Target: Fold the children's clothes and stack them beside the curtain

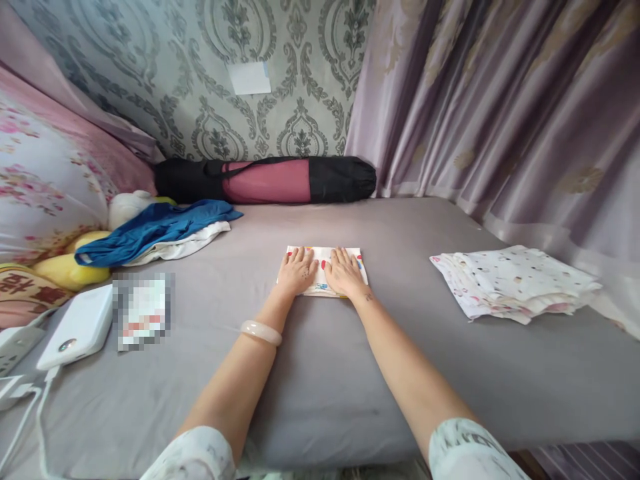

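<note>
A folded white cloth (320, 283) with coloured spots lies on the grey bed sheet (320, 373), near the middle of the view. My left hand (299, 270) rests flat on its left half, fingers stretched out and pointing away from me. On the right half my right hand (343, 271) lies flat too, its fingers extended. Between the two hands a strip of the printed fabric shows; the rest of the print is partly covered by them. Neither hand grips the cloth.
To the right lies a stack of folded patterned cloths (515, 280). Blue clothing (165, 230) is heaped at the left, above a white power bank (77, 327) with cables and a blurred packet (143, 312). A black and pink roll bag (270, 180) lies along the wall.
</note>
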{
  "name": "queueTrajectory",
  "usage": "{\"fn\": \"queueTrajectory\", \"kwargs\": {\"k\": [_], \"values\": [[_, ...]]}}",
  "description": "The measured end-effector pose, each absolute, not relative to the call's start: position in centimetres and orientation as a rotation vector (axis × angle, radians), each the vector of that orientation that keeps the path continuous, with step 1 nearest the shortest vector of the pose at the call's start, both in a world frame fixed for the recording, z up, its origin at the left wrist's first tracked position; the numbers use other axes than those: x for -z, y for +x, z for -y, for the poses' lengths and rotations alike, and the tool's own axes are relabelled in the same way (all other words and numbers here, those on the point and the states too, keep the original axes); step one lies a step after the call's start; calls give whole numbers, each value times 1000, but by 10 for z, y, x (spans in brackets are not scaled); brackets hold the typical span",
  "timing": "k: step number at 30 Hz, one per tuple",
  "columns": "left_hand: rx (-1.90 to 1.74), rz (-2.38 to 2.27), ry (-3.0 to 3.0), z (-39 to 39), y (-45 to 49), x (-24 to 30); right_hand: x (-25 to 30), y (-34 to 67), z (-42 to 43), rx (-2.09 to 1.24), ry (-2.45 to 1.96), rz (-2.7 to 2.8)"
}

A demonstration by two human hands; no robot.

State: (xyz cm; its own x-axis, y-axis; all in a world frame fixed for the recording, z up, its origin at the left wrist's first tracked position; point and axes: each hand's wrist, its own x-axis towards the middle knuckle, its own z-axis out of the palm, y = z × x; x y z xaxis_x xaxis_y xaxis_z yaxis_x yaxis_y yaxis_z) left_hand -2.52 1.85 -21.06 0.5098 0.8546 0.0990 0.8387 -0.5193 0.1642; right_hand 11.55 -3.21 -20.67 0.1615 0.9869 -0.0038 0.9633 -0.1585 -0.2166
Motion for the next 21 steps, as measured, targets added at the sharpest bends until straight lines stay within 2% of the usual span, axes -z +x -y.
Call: {"fn": "queueTrajectory", "kwargs": {"k": [12,21], "values": [[-253,-1599,2454,-30,-41,213,209,133,35,-233,-2407,1774],[-766,-1454,2075,-43,-57,208,192,118,32,-216,-2376,1776]]}}
